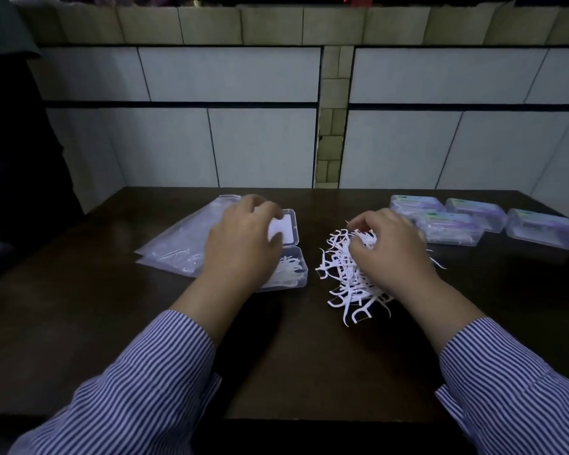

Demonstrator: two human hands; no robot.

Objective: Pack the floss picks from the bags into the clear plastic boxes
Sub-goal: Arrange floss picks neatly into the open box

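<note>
My hands work over floss picks on the dark bench [79, 323].

My left hand [243, 244] rests on the open clear box [298, 267], covering much of it, its grip loosely curled; my right hand [391, 247] pinches picks from the loose pile [345, 284]. Empty bags [174, 241] lie left; four closed boxes [467, 221] sit far right.

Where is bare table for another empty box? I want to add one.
Free: the near table between the sleeves, and the far strip behind the floss pile. Crowded: bags and open box left, closed boxes far right.
</note>
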